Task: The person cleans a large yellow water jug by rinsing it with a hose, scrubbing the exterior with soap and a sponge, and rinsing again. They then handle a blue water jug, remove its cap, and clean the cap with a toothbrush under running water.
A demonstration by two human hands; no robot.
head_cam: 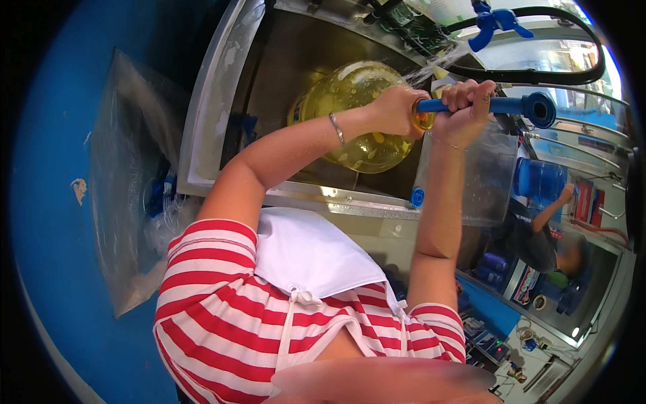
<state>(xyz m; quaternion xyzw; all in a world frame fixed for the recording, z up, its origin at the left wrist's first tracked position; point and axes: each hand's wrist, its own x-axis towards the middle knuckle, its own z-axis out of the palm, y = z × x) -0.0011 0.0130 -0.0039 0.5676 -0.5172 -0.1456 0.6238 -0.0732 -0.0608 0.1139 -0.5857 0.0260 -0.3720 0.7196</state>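
A large translucent yellow water bottle [343,96] lies tilted in a metal sink [275,55], its neck [424,120] pointing right. My left hand [398,108] is wrapped around the bottle at its neck. My right hand [464,113] grips a blue tube [507,105] beside the bottle's mouth. One end of the tube reaches the mouth; how far it goes in is hard to tell. Its other end is a round, hollow flange. Water sprays from near a blue valve handle [497,25] toward the bottle's upper side.
A black hose [550,76] loops at the upper right. On the sink's front rim [343,199] rests a small blue cap [417,197]. A clear plastic bag [133,202] hangs on the left. At the far right a person [535,242] reaches toward a blue water bottle [540,179].
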